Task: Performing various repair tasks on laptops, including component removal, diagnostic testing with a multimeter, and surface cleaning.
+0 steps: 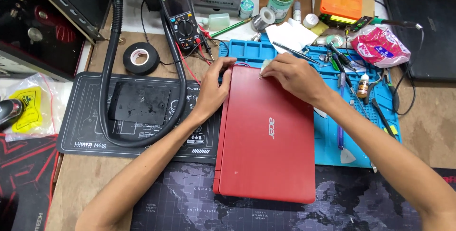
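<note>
A closed red laptop [268, 150] lies lid up, partly on a blue work mat [327, 141] and partly on a dark map-print desk mat [190, 202]. My left hand [212, 88] grips the laptop's far left corner, thumb on the lid. Near the far edge of the lid, my right hand [297, 76] presses a small whitish wad [265, 65], which looks like cloth or tissue, against the red surface.
A multimeter [180, 19] with red and black leads stands behind the left hand. A black tape roll [140, 57], a black hose [111, 60] and a dark plate [140, 103] on a black mat lie to the left. Tweezers, screwdrivers, small bottles and a pink bag [380, 46] crowd the right.
</note>
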